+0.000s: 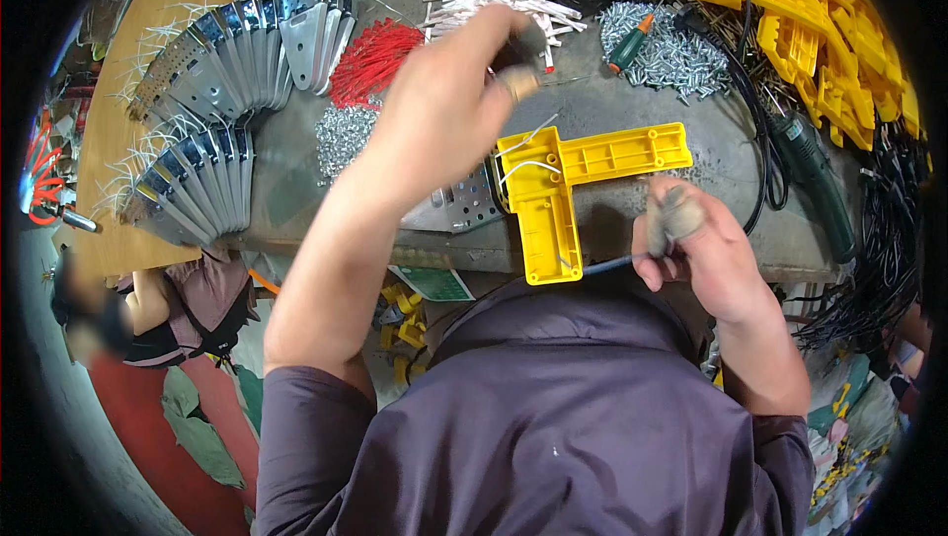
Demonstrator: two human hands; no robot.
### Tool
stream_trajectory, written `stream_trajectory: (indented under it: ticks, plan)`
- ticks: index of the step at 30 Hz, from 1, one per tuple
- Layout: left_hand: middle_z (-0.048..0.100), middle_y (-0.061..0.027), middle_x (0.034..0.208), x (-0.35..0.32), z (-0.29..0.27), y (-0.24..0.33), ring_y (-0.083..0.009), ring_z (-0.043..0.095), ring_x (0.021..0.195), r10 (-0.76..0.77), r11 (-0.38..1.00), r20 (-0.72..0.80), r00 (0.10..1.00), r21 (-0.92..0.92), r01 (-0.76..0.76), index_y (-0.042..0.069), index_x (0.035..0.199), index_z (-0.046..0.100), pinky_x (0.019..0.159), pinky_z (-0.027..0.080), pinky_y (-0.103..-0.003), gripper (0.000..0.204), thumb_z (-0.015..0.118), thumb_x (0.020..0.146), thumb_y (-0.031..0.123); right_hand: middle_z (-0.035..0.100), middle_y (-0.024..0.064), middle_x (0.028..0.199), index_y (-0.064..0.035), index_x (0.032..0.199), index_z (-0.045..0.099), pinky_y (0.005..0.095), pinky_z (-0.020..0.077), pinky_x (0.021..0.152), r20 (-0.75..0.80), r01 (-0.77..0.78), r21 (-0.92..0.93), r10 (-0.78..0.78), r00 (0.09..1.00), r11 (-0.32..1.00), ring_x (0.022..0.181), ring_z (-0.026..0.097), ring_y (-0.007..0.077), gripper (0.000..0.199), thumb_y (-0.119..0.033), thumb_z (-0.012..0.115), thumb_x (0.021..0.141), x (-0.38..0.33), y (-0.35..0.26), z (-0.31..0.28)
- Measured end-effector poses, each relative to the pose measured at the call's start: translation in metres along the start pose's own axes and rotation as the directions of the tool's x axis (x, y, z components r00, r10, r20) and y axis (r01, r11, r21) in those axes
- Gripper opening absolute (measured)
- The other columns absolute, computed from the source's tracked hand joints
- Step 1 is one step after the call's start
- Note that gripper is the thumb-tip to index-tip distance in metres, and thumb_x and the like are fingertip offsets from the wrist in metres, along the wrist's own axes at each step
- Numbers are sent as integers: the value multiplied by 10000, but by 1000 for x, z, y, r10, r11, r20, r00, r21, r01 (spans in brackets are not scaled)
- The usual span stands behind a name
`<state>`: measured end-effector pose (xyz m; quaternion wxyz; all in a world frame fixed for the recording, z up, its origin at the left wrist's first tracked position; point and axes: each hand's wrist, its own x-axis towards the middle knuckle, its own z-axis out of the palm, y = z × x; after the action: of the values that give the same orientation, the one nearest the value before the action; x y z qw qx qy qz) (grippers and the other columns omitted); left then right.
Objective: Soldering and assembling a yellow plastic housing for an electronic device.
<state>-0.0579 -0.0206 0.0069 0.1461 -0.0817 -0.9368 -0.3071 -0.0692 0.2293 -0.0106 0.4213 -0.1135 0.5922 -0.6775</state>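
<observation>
Right hand fingers pinch a thin blue tool beside the yellow L-shaped housing; left hand fingers curl shut.

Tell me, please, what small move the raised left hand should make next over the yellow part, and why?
Probably lower the left hand toward the yellow L-shaped part. It is raised above the bench, while white wires stick up from the part's corner. The right hand holds a thin tool near the part's lower end, so the part looks ready for work. What the left fingers hold is unclear.
</observation>
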Motion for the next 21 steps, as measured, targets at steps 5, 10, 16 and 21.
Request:
stream_trajectory:
  ticks: [5,10,16,21]
  plan:
    - [650,-190,829,43,15,-24,-388,627,827,144,986,11,990,80,-144,61,1086,536,707,492,-460,322,626,777,67,512,23,715,-42,766,484,252,385,579,160,73,92,-87,983,993,637,485,91,193,-152,530,918,-1,-1,-16]
    - [646,-174,763,64,42,-32,-367,642,802,188,917,118,975,335,-218,69,1079,503,683,497,-468,357,640,749,73,489,-11,822,-29,894,482,223,383,700,30,148,69,-150,988,987,783,466,72,118,-24,544,794,-1,9,1]
    - [647,-178,809,65,34,-19,-320,659,805,124,913,94,988,380,-150,40,1077,482,681,519,-411,356,644,760,54,544,-7,878,-8,973,548,221,419,732,56,204,-107,-199,978,973,813,493,60,117,-47,566,865,-6,4,-5]
    - [636,-101,1010,22,14,14,-156,622,959,-113,778,45,993,-617,116,13,1138,452,850,496,-272,350,613,834,-52,595,9,880,13,970,577,210,431,749,-122,337,64,-328,937,939,823,528,57,94,-63,561,916,-6,2,-9]
